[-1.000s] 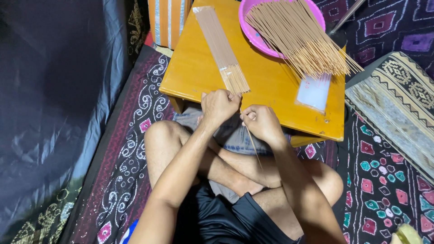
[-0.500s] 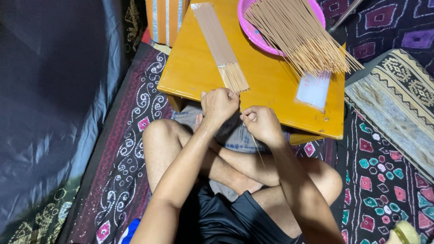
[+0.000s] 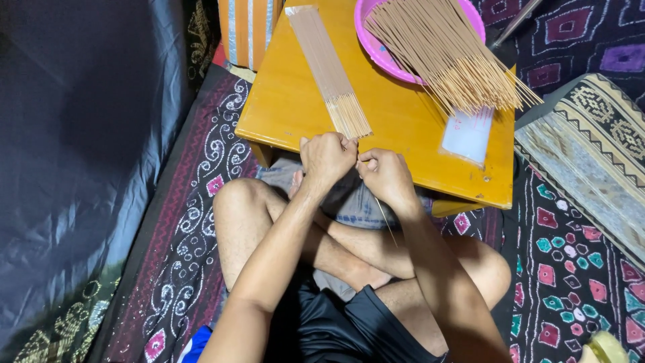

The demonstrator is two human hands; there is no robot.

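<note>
I sit cross-legged at a low yellow wooden table (image 3: 295, 101). On it lies a long clear packet of incense sticks (image 3: 329, 67), its open end with the bare stick ends at the near edge. My left hand (image 3: 327, 158) is closed on that open end. My right hand (image 3: 385, 176) is right beside it, pinching a single thin stick (image 3: 385, 222) that runs down under the hand toward my legs. A pink bowl (image 3: 376, 47) at the table's far side holds a big fan of loose incense sticks (image 3: 443, 54).
A flat clear plastic sleeve (image 3: 466, 136) lies on the table's right part under the loose sticks' ends. An orange striped box (image 3: 248, 30) stands behind the table. Dark plastic sheeting (image 3: 80, 154) covers the left. A patterned cushion (image 3: 591, 154) lies at right on the patterned cloth.
My right hand has moved up and left toward my left hand, pushing the single stick further toward the packet's open end. The left hand stayed in place.
</note>
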